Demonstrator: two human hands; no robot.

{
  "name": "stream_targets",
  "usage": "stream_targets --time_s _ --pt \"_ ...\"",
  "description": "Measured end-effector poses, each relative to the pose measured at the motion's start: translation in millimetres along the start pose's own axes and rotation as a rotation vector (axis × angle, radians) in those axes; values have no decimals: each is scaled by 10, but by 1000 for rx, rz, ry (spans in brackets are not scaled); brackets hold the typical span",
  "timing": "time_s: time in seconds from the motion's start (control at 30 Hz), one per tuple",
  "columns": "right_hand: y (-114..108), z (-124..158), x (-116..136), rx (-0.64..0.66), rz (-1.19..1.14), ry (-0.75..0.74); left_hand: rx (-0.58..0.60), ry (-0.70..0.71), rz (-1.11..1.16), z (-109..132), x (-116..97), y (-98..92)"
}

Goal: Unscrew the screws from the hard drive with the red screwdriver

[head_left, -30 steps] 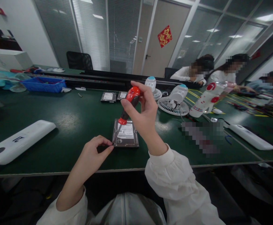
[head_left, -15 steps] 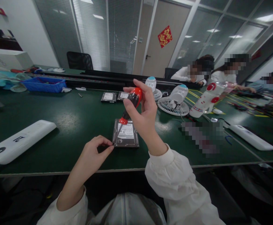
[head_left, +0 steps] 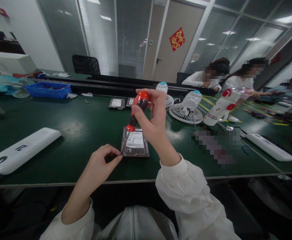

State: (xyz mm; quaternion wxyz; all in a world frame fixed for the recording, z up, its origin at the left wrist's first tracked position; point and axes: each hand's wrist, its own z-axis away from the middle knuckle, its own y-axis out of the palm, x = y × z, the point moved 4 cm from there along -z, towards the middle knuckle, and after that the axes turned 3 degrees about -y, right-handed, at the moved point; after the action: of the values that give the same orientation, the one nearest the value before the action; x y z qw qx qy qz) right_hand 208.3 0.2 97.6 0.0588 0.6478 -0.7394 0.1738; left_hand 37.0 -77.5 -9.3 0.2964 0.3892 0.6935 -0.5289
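Note:
A hard drive (head_left: 135,144) with a white label lies flat on the green table (head_left: 85,133), near its front edge. My right hand (head_left: 153,115) is wrapped round the red and black handle of a screwdriver (head_left: 138,104), whose shaft slants down to the drive's lower left corner. At that same corner my left hand (head_left: 105,161) pinches with thumb and forefinger beside the screwdriver tip; what lies between the fingertips is too small to make out. Two more drives (head_left: 116,103) sit farther back, one partly behind my right hand.
White devices lie at the left (head_left: 23,150) and right (head_left: 269,146). Behind are a blue basket (head_left: 48,90), a small screw (head_left: 86,101), white fans (head_left: 186,111) and a tilted bottle (head_left: 217,110). Several people sit at the back right, near cables.
The screwdriver handle has tipped slightly left and stands a little more upright, and the fingers of my right hand have shifted round it. My left hand stays at the drive's corner.

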Motion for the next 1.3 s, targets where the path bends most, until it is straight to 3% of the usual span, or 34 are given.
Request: stream_targets --time_s 0.1,0.47,0.77,1.03,1.3 --pt "-36 -5 5 -15 97 0 3 0 -5 1 -3 -1" --pt "-43 -16 60 20 33 9 -6 3 1 -1 3 8" --pt "18 22 -24 19 -157 2 -6 -12 0 0 -14 -2" --pt "-26 4 39 -47 77 1 -2 0 5 0 -14 -2" --pt "-50 13 18 -1 34 -13 -7 -4 -2 -3 -5 -1"
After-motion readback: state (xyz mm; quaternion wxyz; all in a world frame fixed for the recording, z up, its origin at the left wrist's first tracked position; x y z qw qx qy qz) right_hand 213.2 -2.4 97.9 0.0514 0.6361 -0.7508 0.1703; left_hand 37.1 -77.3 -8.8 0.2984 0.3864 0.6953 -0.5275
